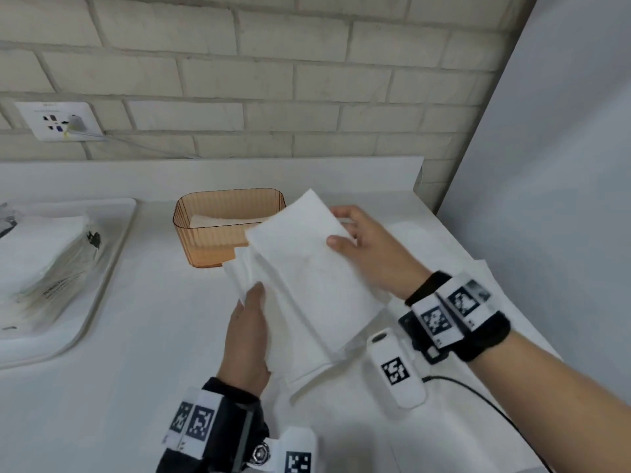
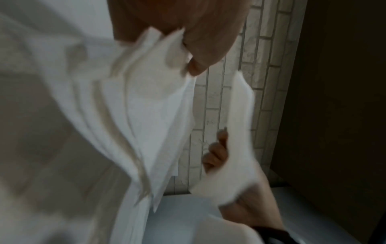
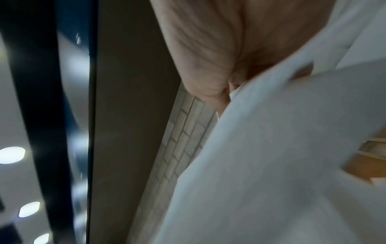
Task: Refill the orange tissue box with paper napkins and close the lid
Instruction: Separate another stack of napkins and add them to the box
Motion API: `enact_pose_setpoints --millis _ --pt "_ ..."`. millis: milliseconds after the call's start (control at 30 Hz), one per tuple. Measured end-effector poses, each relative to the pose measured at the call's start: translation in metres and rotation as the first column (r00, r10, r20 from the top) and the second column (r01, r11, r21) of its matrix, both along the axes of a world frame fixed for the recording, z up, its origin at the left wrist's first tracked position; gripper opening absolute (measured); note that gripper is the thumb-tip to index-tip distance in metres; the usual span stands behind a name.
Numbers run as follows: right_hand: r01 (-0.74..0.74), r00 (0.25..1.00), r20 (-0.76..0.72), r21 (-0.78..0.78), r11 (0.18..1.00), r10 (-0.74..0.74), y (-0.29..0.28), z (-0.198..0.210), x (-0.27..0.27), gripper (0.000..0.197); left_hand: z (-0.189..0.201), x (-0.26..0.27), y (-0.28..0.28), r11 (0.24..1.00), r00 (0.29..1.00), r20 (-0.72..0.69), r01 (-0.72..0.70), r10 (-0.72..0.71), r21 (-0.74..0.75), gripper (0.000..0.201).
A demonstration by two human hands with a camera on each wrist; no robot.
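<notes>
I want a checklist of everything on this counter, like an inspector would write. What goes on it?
Surface: white counter, lit evenly.
Job's things: orange tissue box open, some napkins already inside; napkin stack held just in front of it; lid not clearly seen.
Clutter: white tray at left carrying a napkin pack.
Hands: left hand grips the stack's near left edge; right hand grips its far right edge.
Cables: black cable from the right wrist camera; a plug and cord at the wall socket.
Surroundings: white brick wall behind, plain panel at right.
</notes>
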State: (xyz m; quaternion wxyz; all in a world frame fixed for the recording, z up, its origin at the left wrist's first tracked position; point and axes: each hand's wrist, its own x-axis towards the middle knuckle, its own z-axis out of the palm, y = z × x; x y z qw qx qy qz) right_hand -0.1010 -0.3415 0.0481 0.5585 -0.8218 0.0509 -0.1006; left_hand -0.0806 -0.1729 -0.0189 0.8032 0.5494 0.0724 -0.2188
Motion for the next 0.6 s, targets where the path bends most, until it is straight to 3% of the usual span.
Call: enact_pose_setpoints --millis 133,233,400,467,500,600 --pt "-0.014 0.994 -0.108 -0.182 0.983 -0.006 0.023 -0.023 -0.008 0.028 0.008 -0.010 -0.004 0.985 0.998 0.062 0.035 -0.025 -0.168 0.040" --pt "-0.010 0.988 -0.149 -0.227 0.974 -0.025 0.036 -0.031 -0.016 0.033 0.005 -0.014 -0.008 0.998 0.987 0.151 0.062 -0.060 -0.008 0.025" --pt "-0.049 0.983 -0.182 -0.354 0.934 -0.017 0.019 -0.036 -0.019 0.035 -0.003 -0.015 0.001 0.996 0.988 0.151 0.024 -0.037 0.086 0.027" --pt "-0.017 0.975 -0.197 -0.528 0.849 -0.103 -0.015 -0.042 -0.015 0.034 -0.003 -0.006 0.014 0.996 0.992 0.123 -0.044 0.034 0.084 0.022" --pt "-0.032 0.961 -0.229 -0.642 0.766 -0.152 -0.034 -0.046 -0.014 0.033 -0.004 -0.001 0.022 0.993 0.991 0.117 -0.080 0.070 0.088 0.021" --pt "-0.273 0.864 -0.451 -0.795 0.542 -0.226 -0.076 -0.061 -0.013 0.047 0.001 0.012 0.044 0.983 0.981 0.114 -0.166 0.157 0.073 0.025"
